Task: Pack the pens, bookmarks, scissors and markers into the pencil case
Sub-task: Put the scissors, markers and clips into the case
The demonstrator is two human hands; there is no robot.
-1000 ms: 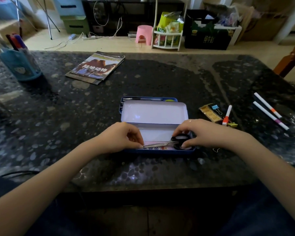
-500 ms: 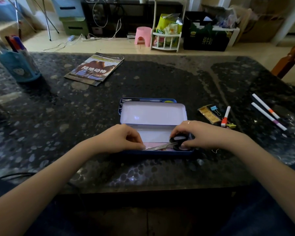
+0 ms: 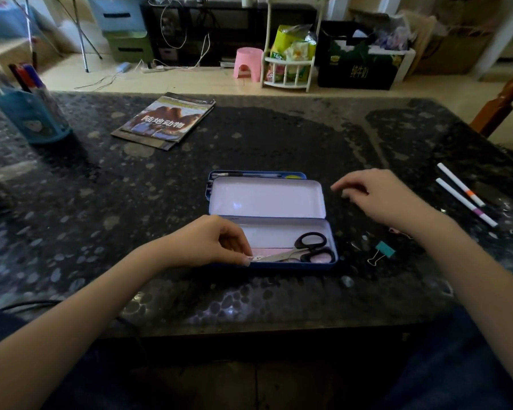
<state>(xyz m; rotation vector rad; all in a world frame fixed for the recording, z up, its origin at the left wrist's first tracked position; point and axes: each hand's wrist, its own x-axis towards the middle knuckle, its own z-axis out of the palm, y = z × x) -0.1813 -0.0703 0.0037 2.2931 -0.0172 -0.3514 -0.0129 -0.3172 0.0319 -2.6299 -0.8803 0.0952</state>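
The scissors [image 3: 304,250] lie in the near tray of your open pencil case [image 3: 267,199], black handles to the right, at the centre of the tabletop [image 3: 279,137]. Your left hand [image 3: 211,242] pinches the blade tips at the tray's near left. Your right hand [image 3: 376,196], fingers loosely curled and holding nothing, hovers right of the lid. Two markers [image 3: 464,193] wait far right, unpacked; a binder clip [image 3: 381,252] sits near the case. Judged from this, packing is only partly done.

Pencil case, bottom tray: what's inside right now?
The scissors lie inside the pencil case on a pink sheet. The left hand covers the tray's left end and the blade tips.
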